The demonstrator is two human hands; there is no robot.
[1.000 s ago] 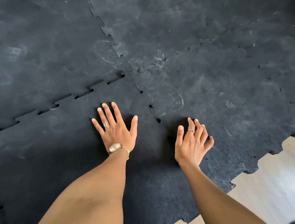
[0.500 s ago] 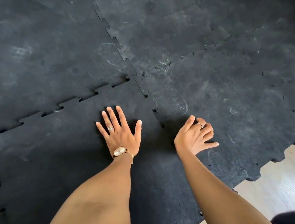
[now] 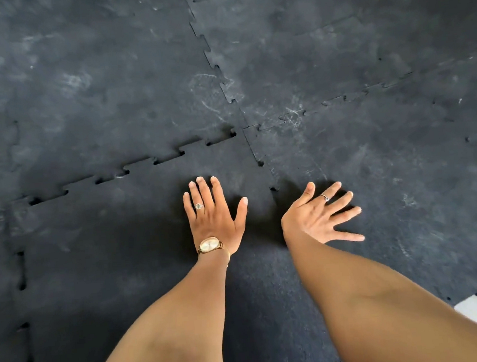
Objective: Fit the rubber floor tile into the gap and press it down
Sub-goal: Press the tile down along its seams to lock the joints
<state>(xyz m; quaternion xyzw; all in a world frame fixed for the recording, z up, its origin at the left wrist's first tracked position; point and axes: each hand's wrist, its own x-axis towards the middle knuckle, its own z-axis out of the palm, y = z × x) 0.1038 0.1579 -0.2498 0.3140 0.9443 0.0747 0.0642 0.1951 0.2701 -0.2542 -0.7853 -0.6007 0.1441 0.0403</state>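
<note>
Black interlocking rubber floor tile sits in place, far seam gapped; left hand flat, right hand spread, both pressing.

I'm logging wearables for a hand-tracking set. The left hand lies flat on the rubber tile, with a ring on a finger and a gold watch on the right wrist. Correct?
Not quite: the head view shows the gold watch on the left wrist, not the right. The left hand does lie flat on the rubber tile, with a ring on a finger.
</note>
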